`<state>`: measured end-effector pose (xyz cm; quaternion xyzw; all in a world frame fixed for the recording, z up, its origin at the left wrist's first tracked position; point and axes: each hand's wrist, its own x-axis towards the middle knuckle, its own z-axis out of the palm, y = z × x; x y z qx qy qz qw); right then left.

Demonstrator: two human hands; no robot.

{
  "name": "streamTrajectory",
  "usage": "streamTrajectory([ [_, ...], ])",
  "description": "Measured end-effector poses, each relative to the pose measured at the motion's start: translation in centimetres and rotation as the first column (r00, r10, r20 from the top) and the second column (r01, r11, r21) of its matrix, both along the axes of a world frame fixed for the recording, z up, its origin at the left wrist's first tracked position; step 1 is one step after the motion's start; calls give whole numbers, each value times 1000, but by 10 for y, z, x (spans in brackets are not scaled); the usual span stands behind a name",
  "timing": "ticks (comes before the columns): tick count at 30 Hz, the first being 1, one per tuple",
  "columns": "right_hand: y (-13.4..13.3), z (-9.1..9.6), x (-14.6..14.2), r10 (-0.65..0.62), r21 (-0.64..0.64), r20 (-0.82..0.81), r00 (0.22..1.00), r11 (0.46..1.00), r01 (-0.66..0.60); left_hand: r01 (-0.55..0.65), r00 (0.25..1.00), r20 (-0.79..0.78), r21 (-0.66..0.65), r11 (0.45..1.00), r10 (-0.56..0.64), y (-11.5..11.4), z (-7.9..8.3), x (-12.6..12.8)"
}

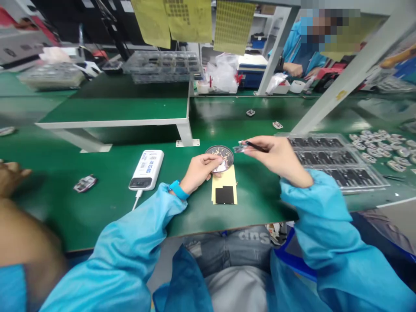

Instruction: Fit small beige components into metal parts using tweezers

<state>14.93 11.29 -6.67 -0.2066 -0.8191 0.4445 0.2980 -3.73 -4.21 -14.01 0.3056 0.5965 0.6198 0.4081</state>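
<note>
My left hand (204,169) is closed in a pinch on a small pale electronic part (222,166), partly covered by the fingers. Below and behind it sits a round dark dish (229,155) with many tiny gold-coloured pieces. To the right, raised above the bench, my right hand (273,155) grips a slim black tool (256,146) that looks like tweezers. A small clear and silvery piece (239,148) shows at those fingertips; its kind is unclear. Under the dish lies a yellow paper (224,177) bearing a black rectangular sheet (224,195).
A white power bank (147,169) with a cable lies left, near a small device (85,183). A clear tray (344,164) of black parts and a pile of small units (377,147) are right. A raised shelf (130,108) stands behind. A co-worker's arm (26,229) is at left.
</note>
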Motion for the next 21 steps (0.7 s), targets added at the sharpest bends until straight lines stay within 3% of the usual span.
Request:
streamTrajectory([
  [4,-6,-30,-31,72,-169,-84,994,982,-85,-48,999,-19,-18,999,48,2,-3,-5],
  [9,-8,-53,-29,113,-322,8,994,941,-105,-47,994,104,21,999,45,1,-1,-6],
  [15,-20,-66,-30,170,-456,73,983,882,-119,-71,995,73,116,991,62,-4,3,-2],
  [21,-25,-69,-31,143,-495,66,988,864,-92,-60,996,-55,119,991,67,-7,1,1],
])
